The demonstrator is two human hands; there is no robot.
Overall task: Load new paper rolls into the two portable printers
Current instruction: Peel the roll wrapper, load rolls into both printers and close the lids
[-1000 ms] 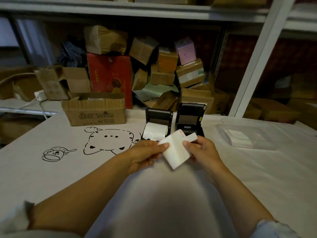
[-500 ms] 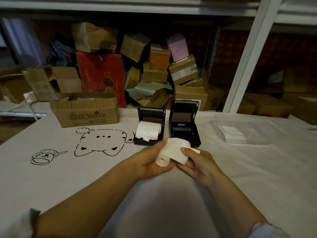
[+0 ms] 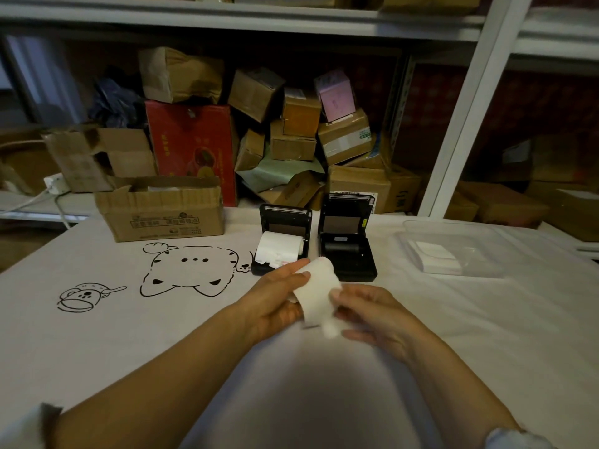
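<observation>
White cloth-covered desk (image 3: 97, 335) with cat doodles, open brown cardboard box (image 3: 162, 212) far left, messy shelf (image 3: 246, 24) behind. Left hand (image 3: 275, 299) and right hand (image 3: 372, 315) both grip the blurry white paper roll (image 3: 316, 291); loaded black printer (image 3: 282, 241), empty black printer (image 3: 348, 238), clear plastic tray (image 3: 453, 251).

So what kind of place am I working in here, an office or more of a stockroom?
More likely a stockroom or small packing area. Metal shelving behind the table is piled with taped cardboard parcels, an opened carton stands on the table, and two portable printers sit open for label or receipt rolls.
</observation>
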